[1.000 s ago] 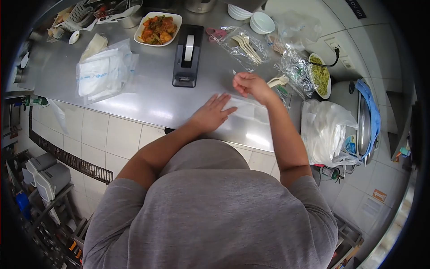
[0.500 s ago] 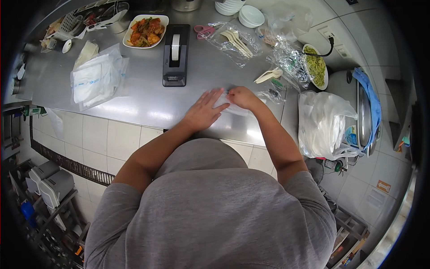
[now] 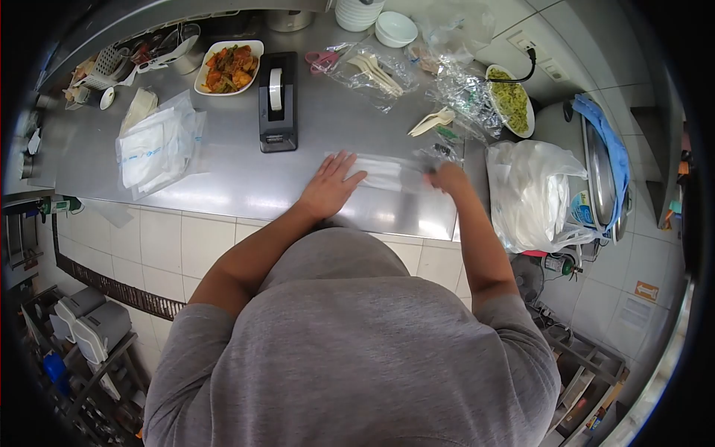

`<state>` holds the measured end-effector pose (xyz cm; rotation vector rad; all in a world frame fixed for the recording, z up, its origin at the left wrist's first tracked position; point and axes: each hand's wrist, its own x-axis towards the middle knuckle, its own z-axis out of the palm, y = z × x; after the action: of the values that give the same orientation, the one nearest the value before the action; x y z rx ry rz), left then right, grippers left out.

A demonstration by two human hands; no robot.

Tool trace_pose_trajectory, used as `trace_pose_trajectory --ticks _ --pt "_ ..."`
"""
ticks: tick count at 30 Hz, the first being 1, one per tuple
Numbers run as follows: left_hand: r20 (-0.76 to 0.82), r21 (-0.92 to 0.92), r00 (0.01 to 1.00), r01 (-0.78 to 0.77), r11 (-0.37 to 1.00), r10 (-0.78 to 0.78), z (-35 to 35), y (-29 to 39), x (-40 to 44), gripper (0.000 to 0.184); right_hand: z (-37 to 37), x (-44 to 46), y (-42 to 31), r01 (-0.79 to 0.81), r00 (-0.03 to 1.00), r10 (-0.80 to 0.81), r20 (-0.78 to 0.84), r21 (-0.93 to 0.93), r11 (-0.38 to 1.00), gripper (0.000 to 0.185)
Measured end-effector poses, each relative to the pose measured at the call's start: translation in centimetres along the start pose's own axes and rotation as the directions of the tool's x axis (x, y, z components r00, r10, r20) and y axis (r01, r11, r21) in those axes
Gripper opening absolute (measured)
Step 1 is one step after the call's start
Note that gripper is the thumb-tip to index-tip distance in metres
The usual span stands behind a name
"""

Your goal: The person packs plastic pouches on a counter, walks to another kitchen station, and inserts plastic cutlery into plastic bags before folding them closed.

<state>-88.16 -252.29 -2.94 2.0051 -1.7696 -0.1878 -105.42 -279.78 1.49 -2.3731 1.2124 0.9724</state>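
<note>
A flat clear plastic packet with something white inside (image 3: pixel 383 173) lies on the steel table near its front edge. My left hand (image 3: pixel 331 186) rests flat over the packet's left end, fingers stretched out. At the right end, my right hand (image 3: pixel 448 179) is curled, its fingertips smeared by motion; what they hold, if anything, does not show. Just beyond it are a small crumpled clear wrapper (image 3: pixel 441 152) and pale disposable spoons (image 3: pixel 432 121).
A black tape dispenser (image 3: pixel 278 112) stands ahead, beside a dish of red-sauced food (image 3: pixel 229 68). Plastic-wrapped white packets (image 3: pixel 158 145) lie left. Pink-handled scissors (image 3: pixel 322 61) and bagged cutlery (image 3: pixel 375 73) are at the back. A white plastic bag (image 3: pixel 525 197) sits right, below a green food dish (image 3: pixel 511 104).
My right hand has slid rightward, away from my left hand, uncovering the packet between them. My left hand stays flat on its left end. The view has shifted slightly.
</note>
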Motion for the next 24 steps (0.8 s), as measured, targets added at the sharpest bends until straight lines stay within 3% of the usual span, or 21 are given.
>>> trace_pose_trajectory --ticks 2,3,4,5,6,7,8,9,10,11,12,13,15,16,17,19,20,21,22,23,24 --pt "-0.008 0.03 1.0 -0.021 0.999 0.022 0.9 -1.2 0.0 0.036 2.8 1.1 6.5 0.047 0.997 -0.042 0.057 -0.089 0.995 0.051" --pt "-0.001 0.053 0.999 -0.035 0.998 0.035 1.0 -1.7 0.3 0.034 3.0 -0.5 7.4 0.114 0.982 -0.11 0.153 -0.018 0.993 0.045" --pt "-0.013 -0.108 1.0 0.009 0.994 -0.011 0.0 -1.9 0.9 0.028 2.5 -3.2 7.1 0.037 0.974 -0.078 0.214 0.189 0.981 0.038" --pt "-0.028 -0.104 1.0 0.002 0.995 -0.005 -1.9 -1.3 1.6 0.028 2.2 -5.5 7.3 0.007 0.963 -0.133 0.234 0.473 0.881 0.032" --pt "0.133 -0.398 0.97 0.242 0.885 -0.205 -4.6 -0.4 2.1 0.026 2.0 -7.2 7.0 0.044 0.956 -0.222 0.192 0.655 0.755 0.043" --pt "0.345 -0.602 0.88 0.474 0.642 -0.325 -6.0 0.3 2.5 0.025 1.2 -9.3 5.2 0.112 0.956 -0.274 0.104 0.734 0.67 0.062" --pt "0.337 -0.799 0.907 0.418 0.432 -0.254 -5.6 -0.2 2.4 0.026 0.9 -10.4 3.4 0.259 0.934 -0.345 -0.096 0.845 0.468 0.067" --pt "0.333 -0.8 0.911 0.409 0.438 -0.243 -6.3 0.4 2.5 0.026 0.7 -11.3 1.8 0.401 0.88 -0.367 -0.3 0.885 0.238 0.072" --pt "0.426 -0.861 0.883 0.463 0.212 -0.197 -7.5 1.1 2.5 0.027 0.2 -11.6 0.5 0.407 0.88 -0.361 -0.309 0.883 0.235 0.072" --pt "0.506 -0.861 0.853 0.507 -0.022 -0.131 -8.5 1.4 2.5 0.028 -0.7 -11.3 -0.8 0.476 0.806 -0.379 -0.455 0.878 -0.042 0.066" --pt "0.512 -0.858 0.853 0.512 -0.027 -0.103 -8.9 1.6 2.5 0.028 -1.7 -11.2 -2.2 0.504 0.724 -0.352 -0.593 0.803 -0.317 0.06" --pt "0.513 -0.858 0.853 0.514 -0.019 -0.099 -8.7 1.5 2.3 0.028 -3.0 -11.6 -3.7 0.508 0.722 -0.347 -0.599 0.799 -0.322 0.06" --pt "0.5 -0.866 0.854 0.488 -0.111 -0.148 -8.0 0.8 1.8 0.038 -6.3 -13.0 -6.9 0.58 0.742 -0.187 -0.644 0.756 -0.303 0.038" --pt "0.526 -0.847 0.79 0.519 -0.112 -0.315 -8.7 1.3 1.7 0.041 -7.4 -13.8 -8.4 0.664 0.716 -0.148 -0.682 0.731 -0.158 0.016" --pt "0.525 -0.847 0.789 0.519 -0.111 -0.318 -9.6 1.1 1.6 0.041 -7.7 -15.1 -9.9 0.663 0.716 -0.149 -0.682 0.731 -0.16 0.016" --pt "0.73 -0.376 0.663 0.591 -0.713 0.164 -11.9 0.3 1.1 0.047 -7.3 -17.5 -12.9 0.907 0.385 -0.289 -0.877 0.3 0.297 0.014" --pt "0.62 -0.343 0.729 0.584 -0.736 0.289 -13.7 1.2 1.1 0.05 -6.8 -18.1 -13.9 0.927 0.281 -0.417 -0.864 0.132 0.351 0.015" --pt "0.619 -0.34 0.732 0.575 -0.744 0.284 -14.5 1.6 1.1 0.05 -6.1 -18.6 -14.8 0.925 0.182 -0.544 -0.819 -0.045 0.378 0.016" --pt "0.539 -0.457 0.816 0.493 -0.74 0.21 -15.1 1.9 1.3 0.051 -5.3 -19.4 -15.8 0.927 0.184 -0.552 -0.813 -0.044 0.373 0.016" --pt "0.446 -0.563 0.884 0.397 -0.724 0.138 -15.5 1.7 1.3 0.052 -4.4 -20.3 -16.8 0.926 0.274 -0.572 -0.773 0.053 0.373 0.015" --pt "0.527 -0.615 0.848 0.42 -0.667 0.048 -15.5 1.0 1.4 0.041 -3.9 -20.8 -17.7 0.914 0.36 -0.589 -0.723 0.147 0.378 0.014"
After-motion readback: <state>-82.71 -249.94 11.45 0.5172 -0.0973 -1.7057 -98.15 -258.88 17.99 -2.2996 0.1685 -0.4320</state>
